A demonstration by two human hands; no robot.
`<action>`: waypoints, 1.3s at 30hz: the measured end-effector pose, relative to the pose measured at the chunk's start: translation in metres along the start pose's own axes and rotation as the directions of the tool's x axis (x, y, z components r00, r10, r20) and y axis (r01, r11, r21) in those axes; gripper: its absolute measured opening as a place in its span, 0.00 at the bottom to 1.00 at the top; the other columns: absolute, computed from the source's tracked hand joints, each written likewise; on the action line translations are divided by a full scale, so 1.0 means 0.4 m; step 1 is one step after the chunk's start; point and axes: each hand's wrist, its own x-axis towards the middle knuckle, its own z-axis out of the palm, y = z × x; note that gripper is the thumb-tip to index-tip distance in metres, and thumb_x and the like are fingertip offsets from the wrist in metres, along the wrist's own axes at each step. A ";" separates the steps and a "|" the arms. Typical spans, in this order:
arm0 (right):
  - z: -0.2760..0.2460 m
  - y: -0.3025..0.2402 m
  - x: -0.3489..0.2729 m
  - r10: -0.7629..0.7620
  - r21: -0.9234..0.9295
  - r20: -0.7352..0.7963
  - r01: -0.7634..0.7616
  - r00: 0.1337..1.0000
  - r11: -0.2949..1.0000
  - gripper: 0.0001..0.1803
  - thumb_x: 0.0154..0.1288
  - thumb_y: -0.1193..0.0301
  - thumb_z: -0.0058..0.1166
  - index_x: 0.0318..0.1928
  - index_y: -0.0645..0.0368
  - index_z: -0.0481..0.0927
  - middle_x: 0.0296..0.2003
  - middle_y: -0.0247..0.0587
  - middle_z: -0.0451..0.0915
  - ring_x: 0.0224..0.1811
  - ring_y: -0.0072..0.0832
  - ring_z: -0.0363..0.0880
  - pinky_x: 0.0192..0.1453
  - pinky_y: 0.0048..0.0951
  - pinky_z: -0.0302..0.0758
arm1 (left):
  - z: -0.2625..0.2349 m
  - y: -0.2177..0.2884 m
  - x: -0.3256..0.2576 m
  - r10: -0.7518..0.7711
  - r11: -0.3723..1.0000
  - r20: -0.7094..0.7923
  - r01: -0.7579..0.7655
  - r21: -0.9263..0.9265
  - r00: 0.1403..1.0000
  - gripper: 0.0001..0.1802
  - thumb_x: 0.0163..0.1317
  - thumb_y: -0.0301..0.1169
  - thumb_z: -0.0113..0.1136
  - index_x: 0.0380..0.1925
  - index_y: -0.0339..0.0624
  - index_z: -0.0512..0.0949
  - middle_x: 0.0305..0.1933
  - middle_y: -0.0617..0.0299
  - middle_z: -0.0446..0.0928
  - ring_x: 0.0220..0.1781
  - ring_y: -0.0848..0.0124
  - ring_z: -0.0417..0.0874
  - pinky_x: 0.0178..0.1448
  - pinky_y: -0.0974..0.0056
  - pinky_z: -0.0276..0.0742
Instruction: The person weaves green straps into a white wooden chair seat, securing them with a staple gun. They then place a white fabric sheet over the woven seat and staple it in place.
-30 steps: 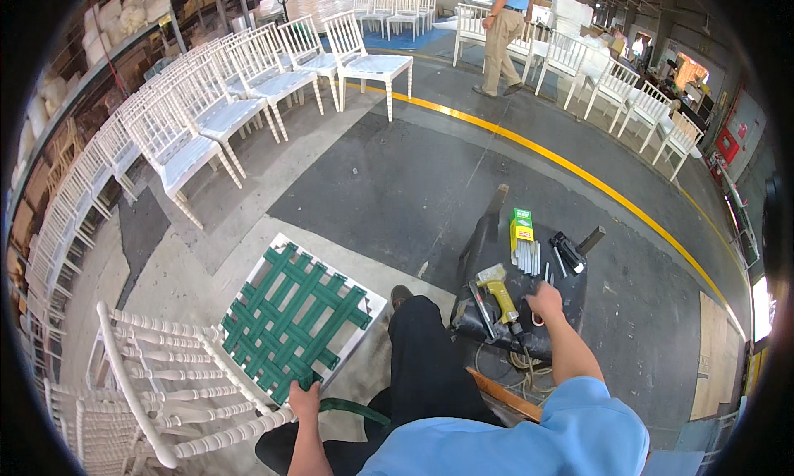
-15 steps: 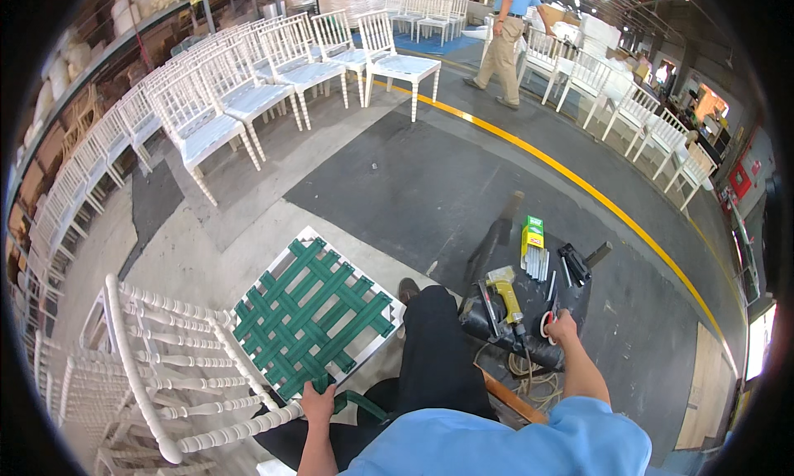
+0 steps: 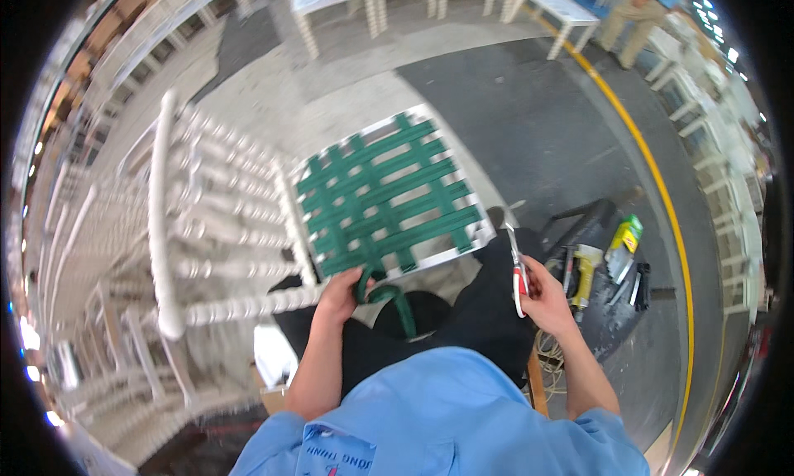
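Observation:
A white wooden chair lies before me with its spindled back [image 3: 165,211] to the left. Green webbing straps [image 3: 380,186] are woven across its seat frame [image 3: 463,244]. At the frame's near edge my left hand [image 3: 339,294] pinches the green strap [image 3: 397,302], whose loose tail curls over my dark trousers. My right hand [image 3: 544,296] holds a pair of scissors [image 3: 518,269] with red and white handles, blades pointing up and away beside the seat's right corner. Some blur softens the picture.
On a black stool [image 3: 591,220] to my right lie a yellow-green staple gun [image 3: 585,277], a green and yellow box [image 3: 628,234] of staple strips and a black tool [image 3: 642,286]. White chairs [image 3: 339,0] stand in rows beyond. A person [image 3: 637,21] is at the far right, past a yellow floor line [image 3: 641,137].
My right hand has lifted the scissors off the stool and brought them left to the seat. My left hand still grips the strap. The view has turned and tilted down.

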 end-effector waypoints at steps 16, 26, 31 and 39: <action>0.389 -0.004 0.362 -0.276 -0.547 0.774 0.821 0.570 0.162 0.27 0.61 0.48 0.69 0.57 0.43 0.81 0.46 0.47 0.79 0.49 0.47 0.84 0.56 0.51 0.69 | -0.011 0.005 -0.043 0.026 0.999 0.019 -0.025 -0.045 0.999 0.11 0.75 0.34 0.61 0.48 0.38 0.82 0.41 0.55 0.88 0.43 0.65 0.90 0.38 0.62 0.82; 0.426 -0.048 0.402 -0.156 -0.463 0.852 0.858 0.500 0.225 0.23 0.63 0.60 0.70 0.57 0.44 0.79 0.42 0.48 0.81 0.49 0.49 0.87 0.50 0.52 0.80 | 0.059 0.017 -0.089 0.024 0.993 0.018 -0.026 0.113 1.000 0.12 0.78 0.31 0.59 0.53 0.34 0.80 0.41 0.54 0.88 0.41 0.66 0.91 0.36 0.63 0.85; 0.277 -0.065 0.308 -0.456 -0.574 0.383 0.594 0.803 0.564 0.23 0.63 0.61 0.70 0.58 0.49 0.81 0.47 0.50 0.85 0.50 0.51 0.87 0.51 0.49 0.83 | 0.141 0.086 -0.146 0.256 0.967 -0.006 -0.256 -0.015 0.967 0.15 0.82 0.31 0.52 0.60 0.33 0.77 0.46 0.50 0.88 0.42 0.61 0.91 0.45 0.58 0.91; -0.231 0.221 -0.083 0.023 -0.148 -0.841 -0.271 0.540 0.951 0.35 0.71 0.62 0.72 0.72 0.58 0.71 0.56 0.49 0.85 0.56 0.31 0.86 0.62 0.31 0.78 | 0.282 0.224 -0.166 0.503 0.861 0.130 -0.509 0.017 0.855 0.16 0.83 0.31 0.50 0.63 0.36 0.76 0.58 0.46 0.86 0.51 0.55 0.92 0.59 0.51 0.90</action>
